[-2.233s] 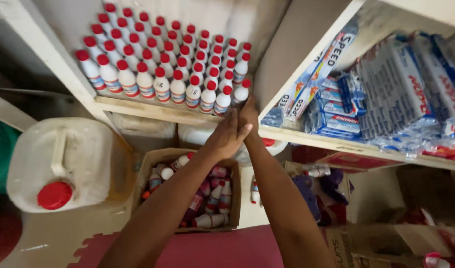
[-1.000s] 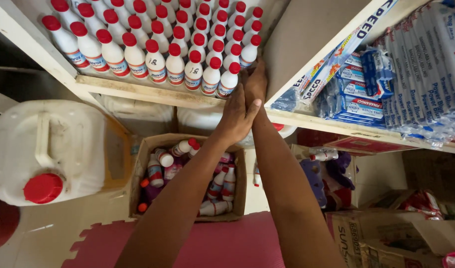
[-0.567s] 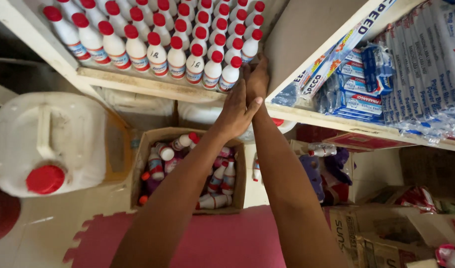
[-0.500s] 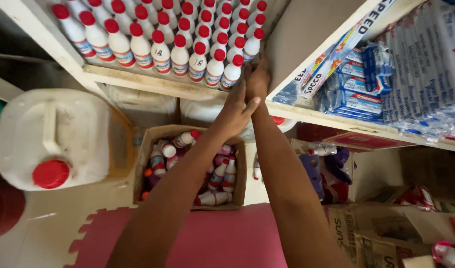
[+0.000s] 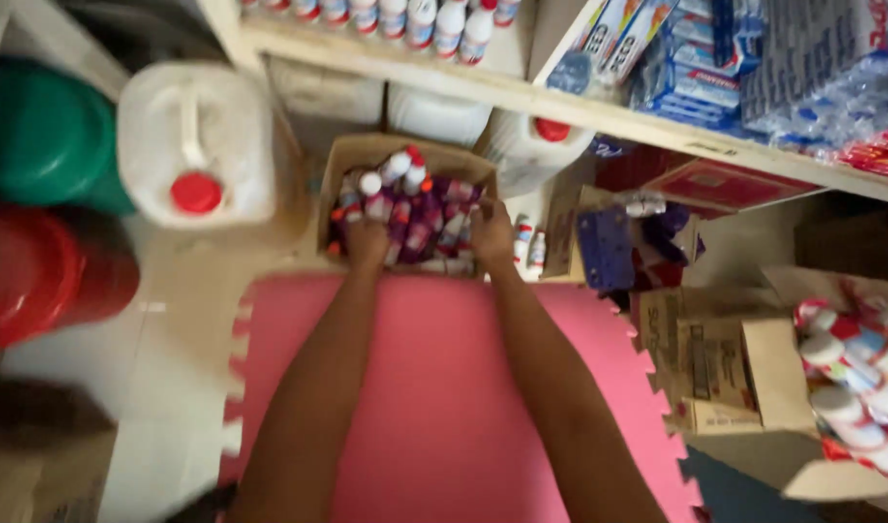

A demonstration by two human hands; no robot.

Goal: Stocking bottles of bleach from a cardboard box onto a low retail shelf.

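Observation:
An open cardboard box (image 5: 367, 147) stands on the floor under the shelf, full of small white bottles (image 5: 420, 208) with red caps and purple labels. Both my arms reach down into it. My left hand (image 5: 367, 240) rests among the bottles at the box's near left side. At the near right side is my right hand (image 5: 490, 230). Motion blur hides whether either hand grips a bottle. A row of the same bottles (image 5: 444, 19) stands on the wooden shelf (image 5: 580, 107) above.
A white jug with a red cap (image 5: 197, 145) sits left of the box, beside a green container (image 5: 47, 136) and a red one (image 5: 37, 276). A pink foam mat (image 5: 434, 387) lies under my arms. Another cardboard box (image 5: 744, 378) with bottles (image 5: 851, 368) stands at the right; blue packets (image 5: 696, 48) fill the upper shelf.
Both hands have come down from the shelf's bottle row into the cardboard box on the floor. The view has tilted downward with them.

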